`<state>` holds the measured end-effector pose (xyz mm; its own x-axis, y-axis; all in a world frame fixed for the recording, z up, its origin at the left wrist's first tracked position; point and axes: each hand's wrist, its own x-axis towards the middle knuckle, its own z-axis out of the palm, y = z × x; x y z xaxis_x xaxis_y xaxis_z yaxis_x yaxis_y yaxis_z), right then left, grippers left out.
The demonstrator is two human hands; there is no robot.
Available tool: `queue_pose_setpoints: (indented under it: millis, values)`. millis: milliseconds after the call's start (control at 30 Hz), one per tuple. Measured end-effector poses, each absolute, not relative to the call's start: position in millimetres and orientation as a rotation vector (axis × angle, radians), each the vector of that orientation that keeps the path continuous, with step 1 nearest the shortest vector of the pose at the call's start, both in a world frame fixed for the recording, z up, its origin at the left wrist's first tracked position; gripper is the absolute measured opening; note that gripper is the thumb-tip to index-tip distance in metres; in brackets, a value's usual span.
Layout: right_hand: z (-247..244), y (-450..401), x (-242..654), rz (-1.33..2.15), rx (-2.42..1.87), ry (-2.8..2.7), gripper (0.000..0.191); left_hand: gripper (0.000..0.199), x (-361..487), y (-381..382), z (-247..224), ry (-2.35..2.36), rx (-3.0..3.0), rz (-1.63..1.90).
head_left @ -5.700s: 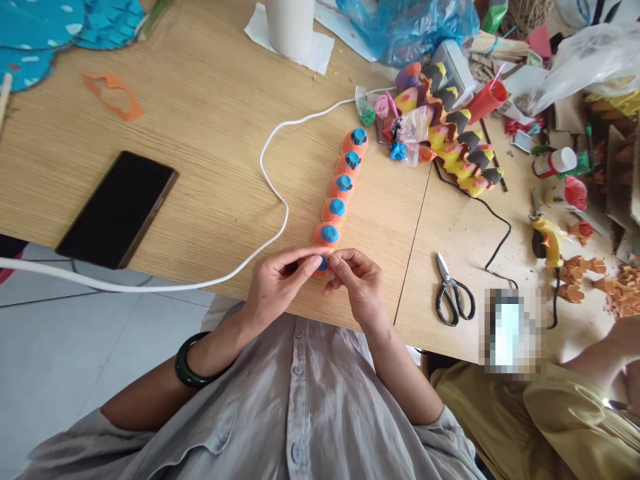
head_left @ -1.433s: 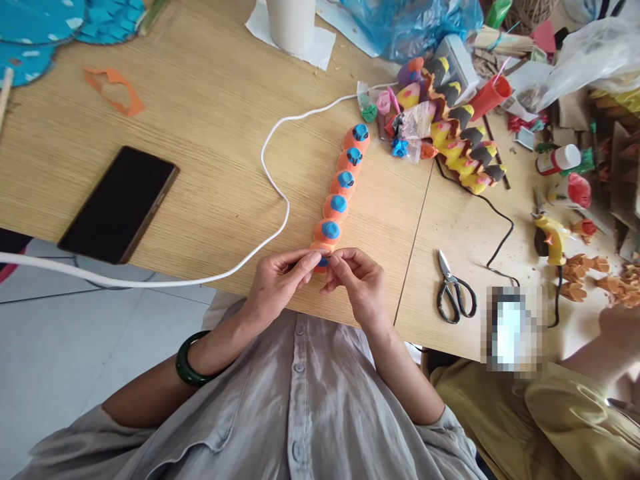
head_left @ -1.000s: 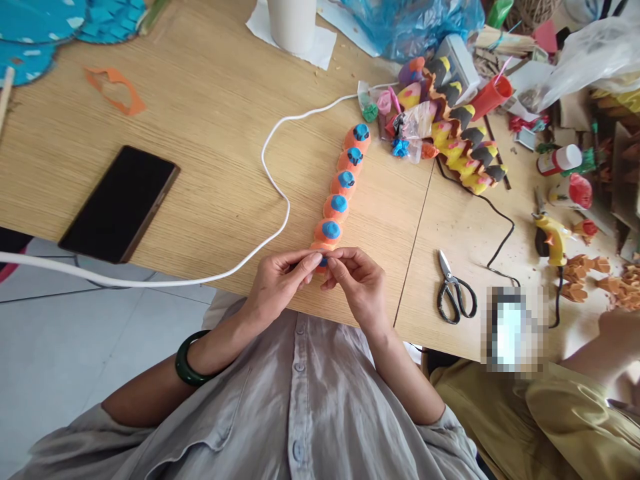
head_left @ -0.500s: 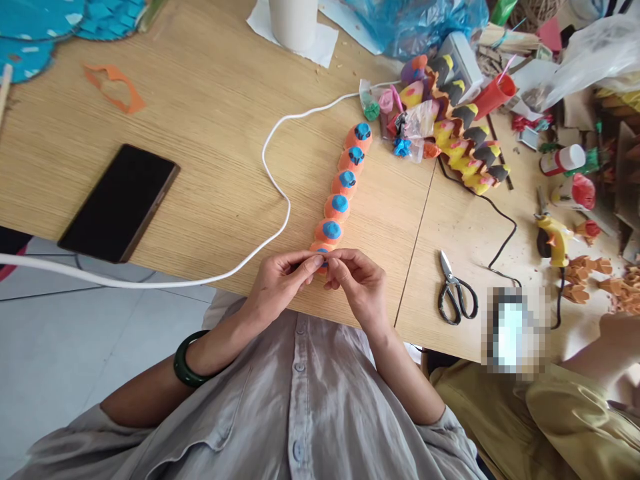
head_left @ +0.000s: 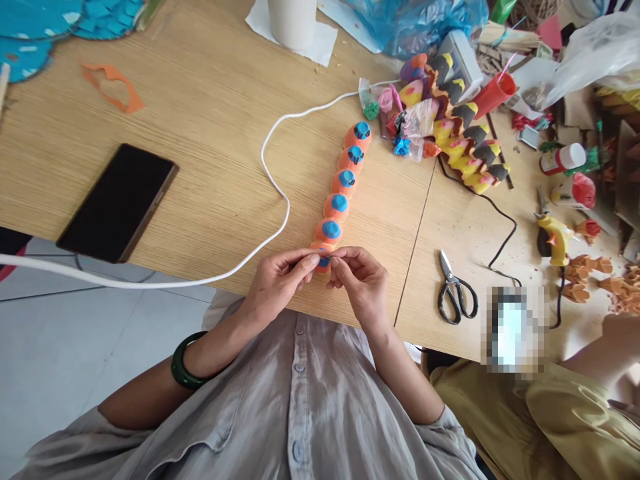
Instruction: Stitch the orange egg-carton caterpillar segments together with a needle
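An orange-painted egg-carton strip [head_left: 338,217] lies lengthwise on the table, with a blue patch on each of its several bumps. Small black marks show on the blue of the far bumps. Over the near end of the strip, my left hand [head_left: 281,279] is closed in a pinch of thumb and forefinger. Close beside it, my right hand [head_left: 361,283] pinches too, its fingertips a little apart from the left ones. A tiny dark bit seems to show at the right fingertips, too small to name. What the left fingers hold, if anything, is hidden.
Black-handled scissors [head_left: 457,293] lie to the right, a phone [head_left: 119,202] to the left. A white cable [head_left: 273,177] winds across the table. Painted egg-carton pieces [head_left: 463,127], a yellow glue gun [head_left: 555,240] and a white cup [head_left: 293,23] stand farther off. Another person sits at right.
My right hand has shifted slightly right, so the fingertips are farther apart and more of the nearest blue patch shows between them. The strip stays in place.
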<state>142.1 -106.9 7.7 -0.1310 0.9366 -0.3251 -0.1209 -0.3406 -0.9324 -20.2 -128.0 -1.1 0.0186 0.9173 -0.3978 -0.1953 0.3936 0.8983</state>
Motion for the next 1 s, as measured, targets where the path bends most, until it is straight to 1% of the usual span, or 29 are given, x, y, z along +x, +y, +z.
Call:
queue_pose_setpoints:
  millis: [233,467,533,667,800,1000]
  values:
    - [8.3,-108.0,141.6,1.632,-1.279,-0.965,0.028,0.030,-16.3,-123.1,7.1,1.294,0.825,1.033]
    - [6.7,-107.1,142.4,1.629,-1.285,-0.995,0.029,0.030,-16.6,-124.5,3.9,1.300,0.835,1.010]
    - [5.9,-107.4,142.5,1.603,-1.287,-1.024,0.028,0.033,-17.2,-125.6,3.5,1.292,0.803,0.994]
    - [5.8,-110.1,143.8,1.534,-1.294,-1.162,0.022,0.044,-17.9,-124.7,4.8,1.299,0.776,0.987]
    - [7.8,-112.8,145.2,1.439,-1.312,-1.321,0.016,0.035,-18.6,-122.0,5.8,1.346,0.881,0.989]
    - [8.9,-113.0,144.3,1.474,-1.308,-1.292,0.024,0.035,-19.8,-124.9,-1.0,1.363,0.871,1.003]
